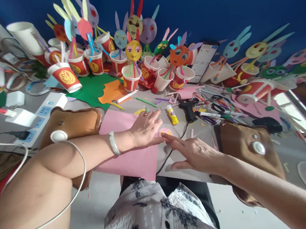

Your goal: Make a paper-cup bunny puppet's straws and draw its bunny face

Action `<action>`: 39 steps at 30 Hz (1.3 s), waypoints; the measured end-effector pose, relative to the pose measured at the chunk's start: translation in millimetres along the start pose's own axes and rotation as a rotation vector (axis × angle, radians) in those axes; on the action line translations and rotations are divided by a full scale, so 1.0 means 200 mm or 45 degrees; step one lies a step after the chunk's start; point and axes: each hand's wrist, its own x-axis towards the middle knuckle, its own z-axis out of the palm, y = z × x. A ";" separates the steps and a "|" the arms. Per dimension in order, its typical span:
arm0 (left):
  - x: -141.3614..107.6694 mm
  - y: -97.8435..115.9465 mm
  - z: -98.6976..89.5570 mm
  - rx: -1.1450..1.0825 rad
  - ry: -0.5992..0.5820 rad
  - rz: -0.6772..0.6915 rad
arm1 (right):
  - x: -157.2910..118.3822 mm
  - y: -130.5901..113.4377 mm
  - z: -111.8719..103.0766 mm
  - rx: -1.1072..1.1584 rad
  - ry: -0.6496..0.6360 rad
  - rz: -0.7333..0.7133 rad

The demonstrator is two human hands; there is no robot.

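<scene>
A small round pink paper piece point(168, 130) with yellow patches on it lies on the grey table. My right hand point(194, 153) reaches in from the right, its index finger stretched onto the lower edge of that piece and its thumb held apart. My left hand point(145, 128) lies over the right part of a large pink paper sheet point(127, 166), with its fingers spread and one fingertip at the round piece's left edge. Neither hand grips anything. Just beyond the round piece is a yellow glue stick point(172, 115).
A black glue gun point(189, 110) lies beside the glue stick, its cord running toward me. Paper cups with paper-faced figures point(133, 51) crowd the back. Brown cushions point(74, 122) flank my arms. A power strip point(43, 116) is at left; pens and scissors point(217, 102) clutter the right.
</scene>
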 end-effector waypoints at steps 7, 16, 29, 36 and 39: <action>0.00 0.00 -0.01 -0.022 -0.046 -0.029 | -0.01 -0.01 0.00 -0.062 0.141 0.005; 0.00 0.01 0.01 -0.005 0.015 -0.038 | 0.02 -0.03 0.03 0.030 0.070 0.018; 0.01 0.00 -0.02 -0.094 -0.041 -0.060 | -0.07 -0.03 0.08 -0.301 0.121 0.149; 0.01 0.01 -0.02 -0.082 -0.030 -0.069 | -0.09 -0.05 0.04 -0.129 0.187 0.133; 0.00 0.01 -0.02 -0.089 -0.006 -0.071 | -0.12 -0.05 0.02 -0.225 0.381 0.091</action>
